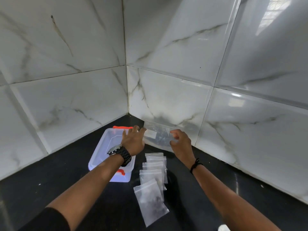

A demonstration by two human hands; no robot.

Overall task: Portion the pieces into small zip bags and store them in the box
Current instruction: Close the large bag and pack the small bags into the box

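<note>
Large bag: a clear zip bag with dark pieces inside, leaning at the foot of the tiled wall, behind the row of small bags.
Left hand: fingers spread, tips at the large bag's left edge — whether it grips, I cannot tell.
Right hand: fingers loosely curled at the bag's right edge, hold unclear.
Small zip bags: several overlapping on the black counter; the nearest shows dark pieces.
Box: clear, orange latches, left of the row; no bags seen inside.
Progress: portioning looks well along — boxing not yet begun.
</note>
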